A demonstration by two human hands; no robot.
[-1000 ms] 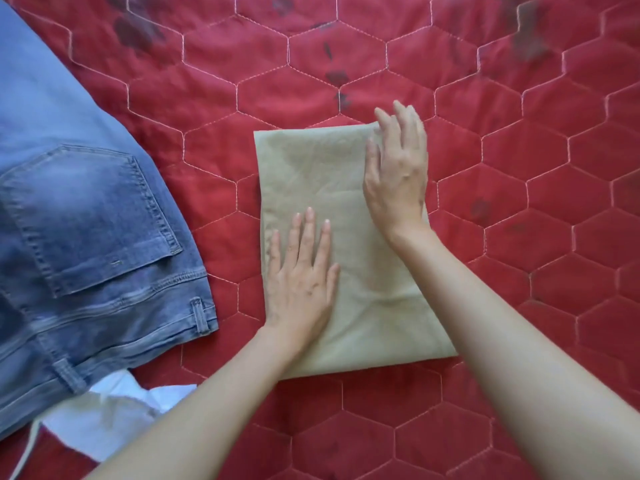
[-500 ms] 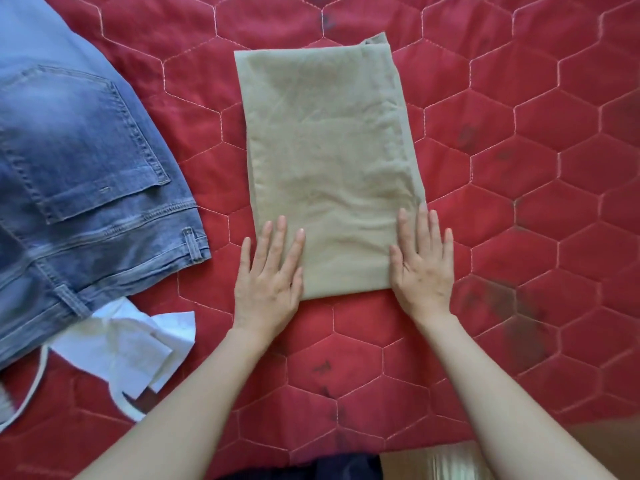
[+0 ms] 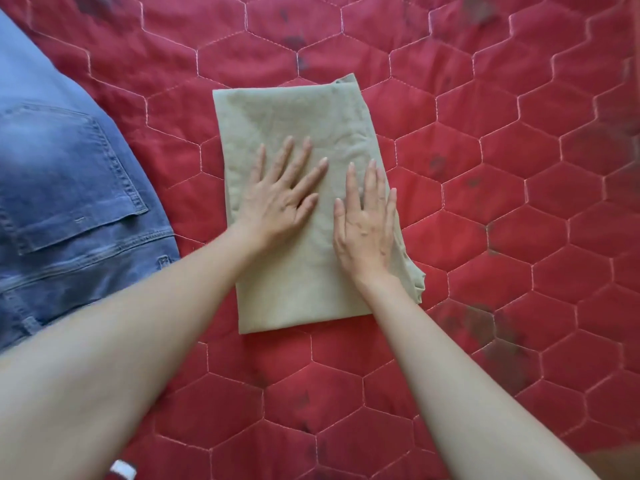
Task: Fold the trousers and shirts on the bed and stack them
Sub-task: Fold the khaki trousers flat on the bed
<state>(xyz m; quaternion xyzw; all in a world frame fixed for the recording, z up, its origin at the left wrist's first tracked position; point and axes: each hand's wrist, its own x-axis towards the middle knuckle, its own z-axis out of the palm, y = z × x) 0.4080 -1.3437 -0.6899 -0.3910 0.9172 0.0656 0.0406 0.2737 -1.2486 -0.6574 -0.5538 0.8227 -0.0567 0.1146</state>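
Observation:
A folded beige garment (image 3: 294, 126) lies as a flat rectangle in the middle of the red quilted bed cover (image 3: 519, 202). My left hand (image 3: 280, 199) presses flat on its middle, fingers spread. My right hand (image 3: 365, 223) lies flat beside it on the garment's right half, fingers straight and pointing away from me. Blue jeans (image 3: 69, 188) lie unfolded at the left, back pocket up, apart from the beige garment.
The red cover stretches to the right and toward me, with dark smudges in places. A small white scrap (image 3: 123, 470) shows at the bottom edge under my left forearm.
Both hands slid from the garment's near edge up onto its middle and now lie side by side. The view shifted, and the white cloth near the jeans is mostly out of sight.

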